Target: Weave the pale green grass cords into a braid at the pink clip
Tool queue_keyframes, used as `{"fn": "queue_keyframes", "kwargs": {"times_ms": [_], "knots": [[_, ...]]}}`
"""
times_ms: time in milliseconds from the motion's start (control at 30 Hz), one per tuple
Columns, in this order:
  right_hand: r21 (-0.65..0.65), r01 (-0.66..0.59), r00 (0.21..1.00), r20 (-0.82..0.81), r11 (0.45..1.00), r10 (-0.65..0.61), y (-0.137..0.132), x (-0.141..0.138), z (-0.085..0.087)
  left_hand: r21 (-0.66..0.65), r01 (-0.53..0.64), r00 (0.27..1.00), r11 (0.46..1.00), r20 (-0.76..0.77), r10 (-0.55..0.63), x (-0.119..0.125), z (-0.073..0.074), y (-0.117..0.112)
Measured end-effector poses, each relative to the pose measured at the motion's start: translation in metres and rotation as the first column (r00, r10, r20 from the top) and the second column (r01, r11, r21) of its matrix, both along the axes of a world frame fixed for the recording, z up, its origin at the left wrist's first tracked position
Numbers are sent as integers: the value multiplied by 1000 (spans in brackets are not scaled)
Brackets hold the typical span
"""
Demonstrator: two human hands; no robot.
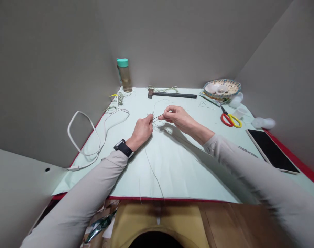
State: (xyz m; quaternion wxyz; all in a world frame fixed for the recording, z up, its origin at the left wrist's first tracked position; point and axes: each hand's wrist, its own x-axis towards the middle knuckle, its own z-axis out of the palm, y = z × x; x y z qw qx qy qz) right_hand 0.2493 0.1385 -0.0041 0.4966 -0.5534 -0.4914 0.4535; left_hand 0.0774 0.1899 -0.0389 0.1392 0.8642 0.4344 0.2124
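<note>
Grey walls [56, 69] enclose the pale worktop [185, 165]. At the frame centre, the left hand [142, 129] and right hand [176, 117] each pinch a thin wire [158, 117] in a narrow grip. It trails loose toward the lower edge and could catch a sleeve [95, 186] and kink.

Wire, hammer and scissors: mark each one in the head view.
wire [157, 117], head view, on its short raised stretch.
hammer [172, 94], head view, on the middle of its handle.
scissors [230, 118], head view, where the red and yellow handle loops meet.
</note>
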Motion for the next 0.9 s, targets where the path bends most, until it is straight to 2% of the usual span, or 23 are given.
{"fn": "queue_keyframes", "kwargs": {"times_ms": [167,367,467,533,600,700,800,900], "knots": [[-12,2,1000,21,1000,-2,1,3,11,-2,1,1000,1000,1,-1,0,2,-1],[-98,-86,985,-156,991,70,-4,-5,24,-10,2,1000,1000,18,-2,0,1,-1],[-76,-102,974,-211,992,84,-7,-4,36,-19,-2,999,1000,34,2,0,0,0],[-61,-103,979,-184,993,90,-9,6,48,-26,-3,999,1000,52,4,-1,0,1],[-21,-82,995,-66,996,80,-13,24,61,-34,-4,997,999,75,6,-2,0,2],[66,-26,974,226,997,10,-20,55,76,-52,-2,993,999,116,8,-2,0,3],[74,-17,871,491,997,-21,-27,81,83,-82,2,986,997,167,12,-2,1,3],[45,-84,696,717,995,27,-32,99,83,-128,-3,973,992,228,32,-2,3,3]]}}
